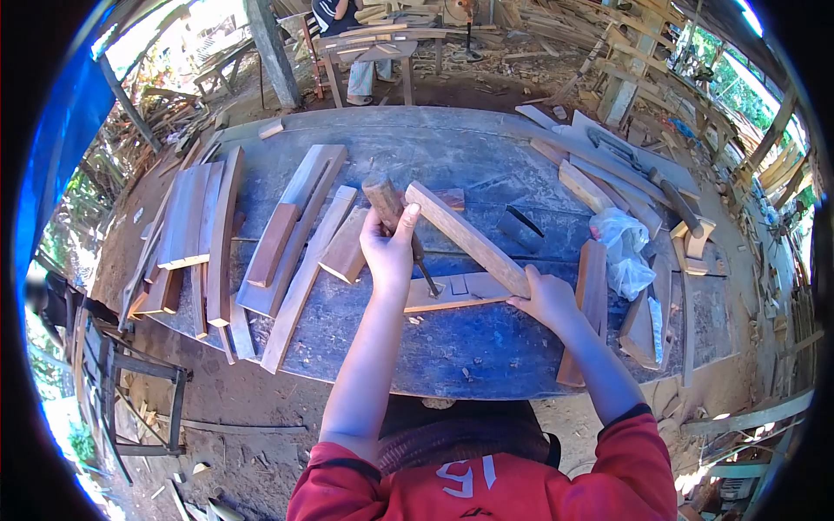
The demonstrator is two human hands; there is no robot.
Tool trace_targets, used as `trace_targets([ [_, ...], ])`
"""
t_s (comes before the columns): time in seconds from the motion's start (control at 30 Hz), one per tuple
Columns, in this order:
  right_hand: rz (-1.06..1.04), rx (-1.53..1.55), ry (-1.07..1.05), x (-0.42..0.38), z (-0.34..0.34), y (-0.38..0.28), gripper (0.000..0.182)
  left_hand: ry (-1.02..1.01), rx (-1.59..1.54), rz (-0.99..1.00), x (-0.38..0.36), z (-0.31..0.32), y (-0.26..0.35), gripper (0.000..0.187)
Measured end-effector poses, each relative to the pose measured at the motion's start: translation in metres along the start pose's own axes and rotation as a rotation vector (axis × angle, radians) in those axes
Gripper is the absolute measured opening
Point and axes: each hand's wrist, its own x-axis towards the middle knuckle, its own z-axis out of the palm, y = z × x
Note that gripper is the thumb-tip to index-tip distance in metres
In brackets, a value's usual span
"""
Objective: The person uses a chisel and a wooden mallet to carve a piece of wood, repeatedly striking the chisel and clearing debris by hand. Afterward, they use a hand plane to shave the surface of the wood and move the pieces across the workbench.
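My left hand is wrapped round the wooden handle of a chisel, which leans with its metal tip down on a pale board. Pencilled rectangular outlines show on that board near the tip, with a few shavings around it. In my right hand is the lower end of a squared wooden bar. The bar slants up to the left, its far end beside my left thumb and the chisel handle. Just left of my left hand lies a short wood block.
Planks and blocks cover the left of the blue-grey table. On the right lie a plastic bag, a hammer and more boards. A person is at a farther workbench.
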Motion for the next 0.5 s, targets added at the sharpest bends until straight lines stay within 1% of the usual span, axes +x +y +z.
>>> trace_targets([
  [0.1, -0.015, 0.011, 0.015, 0.0, 0.0, 0.001, 0.051, -0.039, 0.04, -0.022, 0.003, 0.0, 0.0, 0.027],
  [0.17, -0.028, 0.009, 0.038, 0.0, 0.0, 0.001, 0.05, 0.098, 0.002, -0.078, 0.005, 0.002, -0.003, 0.027],
  [0.2, -0.025, 0.013, 0.027, 0.0, 0.001, 0.002, 0.049, 0.097, 0.004, -0.076, 0.006, 0.003, -0.002, 0.027],
  [0.27, -0.023, 0.017, 0.013, 0.001, 0.001, 0.002, 0.049, 0.048, -0.197, -0.083, 0.007, 0.005, 0.001, 0.027],
  [0.3, -0.02, 0.02, 0.014, 0.001, 0.002, 0.003, 0.05, 0.048, -0.195, -0.084, 0.008, 0.003, -0.002, 0.027],
  [0.37, -0.015, 0.024, 0.01, 0.0, 0.003, 0.003, 0.05, -0.126, -0.163, -0.079, 0.012, -0.004, -0.011, 0.025],
  [0.4, -0.012, 0.025, 0.013, 0.0, 0.003, 0.003, 0.051, -0.126, -0.162, -0.08, 0.012, -0.006, -0.009, 0.025],
  [0.47, -0.008, 0.029, 0.016, 0.0, 0.003, 0.002, 0.052, -0.304, -0.065, -0.179, 0.01, -0.008, -0.002, 0.028],
  [0.5, -0.004, 0.029, 0.014, 0.0, 0.003, 0.002, 0.053, -0.306, -0.063, -0.181, 0.01, -0.007, -0.002, 0.028],
])
